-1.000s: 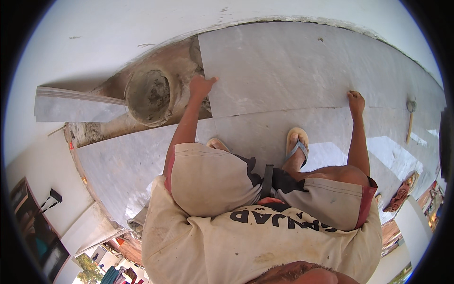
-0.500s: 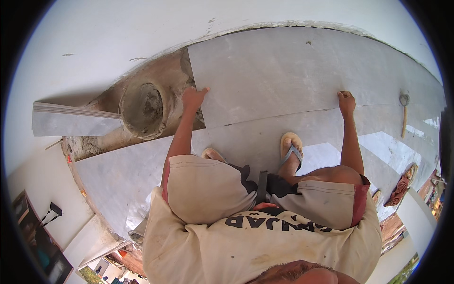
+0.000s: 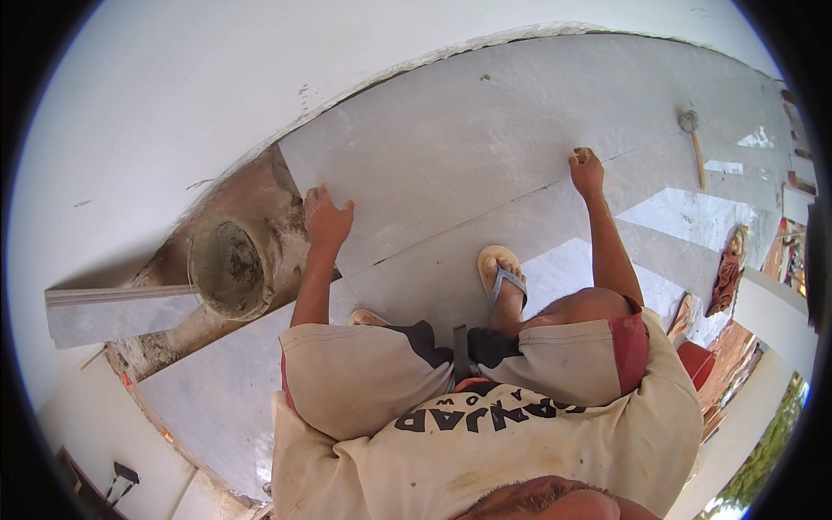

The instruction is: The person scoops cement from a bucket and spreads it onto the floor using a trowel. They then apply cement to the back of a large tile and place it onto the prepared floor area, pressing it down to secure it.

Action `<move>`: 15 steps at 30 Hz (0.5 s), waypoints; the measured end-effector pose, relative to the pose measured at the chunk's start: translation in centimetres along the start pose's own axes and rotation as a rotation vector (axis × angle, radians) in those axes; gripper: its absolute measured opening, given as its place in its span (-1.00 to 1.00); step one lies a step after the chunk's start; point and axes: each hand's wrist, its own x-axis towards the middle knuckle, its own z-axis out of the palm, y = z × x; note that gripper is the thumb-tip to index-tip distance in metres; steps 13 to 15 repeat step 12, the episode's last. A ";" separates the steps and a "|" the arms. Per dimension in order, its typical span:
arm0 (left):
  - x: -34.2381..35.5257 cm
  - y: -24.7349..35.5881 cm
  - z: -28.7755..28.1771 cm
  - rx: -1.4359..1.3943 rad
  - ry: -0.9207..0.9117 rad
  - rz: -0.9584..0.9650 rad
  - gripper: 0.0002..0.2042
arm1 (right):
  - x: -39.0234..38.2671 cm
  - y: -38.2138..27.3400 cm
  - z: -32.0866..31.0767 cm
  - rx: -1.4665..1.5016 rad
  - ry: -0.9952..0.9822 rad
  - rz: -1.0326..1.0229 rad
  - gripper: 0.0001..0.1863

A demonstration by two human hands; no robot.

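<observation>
My left hand (image 3: 328, 217) is at the left edge of a large grey floor tile (image 3: 433, 165), its thumb and fingers apart and lying over that edge. Toward the tile's near seam, my right hand (image 3: 587, 173) rests low with its fingers curled in. A small pale spot shows at its fingertips, too small to name. Left of my left hand stands a round bucket (image 3: 267, 282) crusted with grey mortar, with a wire handle. It sits on the bare, mortar-stained strip (image 3: 282, 199) beside the tile edge.
A stack of cut grey tiles (image 3: 121, 316) leans left of the bucket. A mallet (image 3: 697, 147) with a wooden handle lies on the tiles at right. A dark red cloth (image 3: 726, 277) lies farther right. The white wall (image 3: 217, 78) borders the far side.
My view has turned, so the bucket and stack sit lower and the mallet higher. The left hand's fingers have opened out from a closer grip at the tile edge. The right hand stays curled.
</observation>
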 end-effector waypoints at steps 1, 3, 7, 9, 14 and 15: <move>0.7 1.2 -0.2 -0.017 -0.034 0.051 -0.34 | -0.2 0.8 -1.1 -0.006 -0.007 0.019 -0.65; 2.0 2.8 -1.2 -0.045 -0.041 0.164 -0.36 | -0.8 1.3 -2.9 -0.027 0.005 0.028 -0.64; 5.2 7.1 -3.1 0.010 -0.020 0.406 -0.40 | -1.8 5.7 -7.5 -0.089 0.077 0.088 -0.62; 6.3 10.3 -5.6 -0.010 -0.081 0.494 -0.41 | -2.0 8.8 -9.9 -0.108 0.150 0.153 -0.62; 7.7 14.6 -9.0 0.055 -0.197 0.595 -0.37 | -2.5 13.8 -12.6 -0.045 0.214 0.326 -0.62; 7.7 14.6 -9.0 0.055 -0.197 0.595 -0.37 | -2.5 13.8 -12.6 -0.045 0.214 0.326 -0.62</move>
